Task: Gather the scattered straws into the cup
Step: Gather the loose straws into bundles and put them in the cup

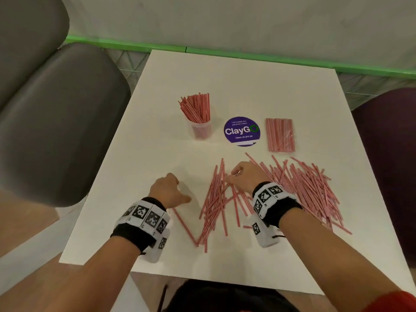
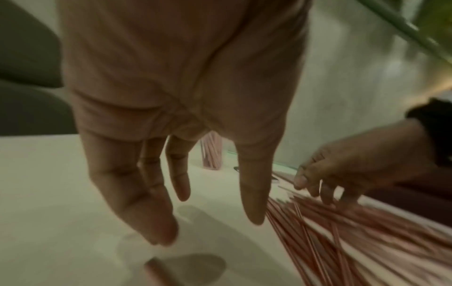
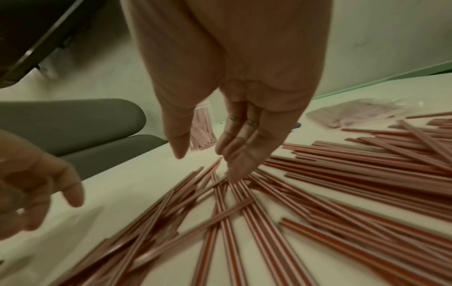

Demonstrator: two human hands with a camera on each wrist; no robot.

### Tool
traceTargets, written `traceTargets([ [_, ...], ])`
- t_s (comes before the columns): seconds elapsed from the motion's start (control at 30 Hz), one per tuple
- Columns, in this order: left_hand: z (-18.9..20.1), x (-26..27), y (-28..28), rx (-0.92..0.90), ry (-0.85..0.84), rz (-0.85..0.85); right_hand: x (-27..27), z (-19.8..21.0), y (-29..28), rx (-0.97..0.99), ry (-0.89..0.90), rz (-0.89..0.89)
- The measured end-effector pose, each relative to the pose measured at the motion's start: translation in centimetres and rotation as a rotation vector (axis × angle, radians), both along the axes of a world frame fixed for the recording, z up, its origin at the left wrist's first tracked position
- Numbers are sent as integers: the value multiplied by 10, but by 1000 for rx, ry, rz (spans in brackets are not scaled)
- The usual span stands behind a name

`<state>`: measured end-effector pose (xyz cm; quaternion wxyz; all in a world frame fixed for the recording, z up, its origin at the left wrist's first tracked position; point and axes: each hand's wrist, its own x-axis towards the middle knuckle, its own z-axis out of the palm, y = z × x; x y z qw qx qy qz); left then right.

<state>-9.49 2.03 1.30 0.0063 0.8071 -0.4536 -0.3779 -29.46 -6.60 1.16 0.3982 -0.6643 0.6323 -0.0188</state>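
Note:
Many red-and-white striped straws [image 1: 292, 190] lie scattered across the near right half of the white table [image 1: 247, 86]. A clear plastic cup [image 1: 201, 129] with a bunch of straws standing in it sits at the middle of the table. My right hand [image 1: 244, 175] reaches over the straw pile with straight fingers; its fingertips [image 3: 234, 174] touch the straws [image 3: 318, 193] and it holds nothing. My left hand [image 1: 168, 188] hovers open just left of the pile [image 2: 342, 232], fingers [image 2: 151, 218] relaxed above the bare tabletop. One lone straw [image 1: 185, 226] lies by my left wrist.
A round purple ClayGo sticker [image 1: 241, 131] lies beside the cup. A sealed pack of straws [image 1: 280, 135] lies right of it. Grey seats [image 1: 56, 122] stand left of the table, a dark purple seat [image 1: 387, 154] on the right.

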Motion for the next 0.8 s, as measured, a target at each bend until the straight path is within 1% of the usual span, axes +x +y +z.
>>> traceTargets([
  [0.1, -6, -9, 16, 62, -68, -47, -11, -1, 8, -6, 112, 34],
  [0.17, -12, -20, 22, 54, -63, -56, -15, -5, 14, 19, 172, 72],
  [0.2, -15, -26, 24, 27, -47, -47, -15, -7, 17, 20, 174, 79],
  [0.3, -23, -42, 22, -109, 51, 15, -11, -20, 27, 4, 67, 58],
  [0.4, -30, -56, 19, -281, 163, 70, -10, -28, 34, -59, -30, 66],
  [0.5, -28, -59, 19, -414, 194, 152, -16, -23, 34, -135, -74, -7],
  [0.57, -26, -55, 19, -400, 173, 221, -21, -16, 32, -132, -34, -51],
  [0.67, -23, -51, 16, -228, 183, 270, -20, -10, 33, -26, 95, 3],
  [0.73, -19, -59, 14, -165, 220, 255, -13, -9, 37, -12, 78, -1],
  [0.8, -14, -70, 11, -192, 220, 209, -3, -12, 40, -19, 35, -25],
])
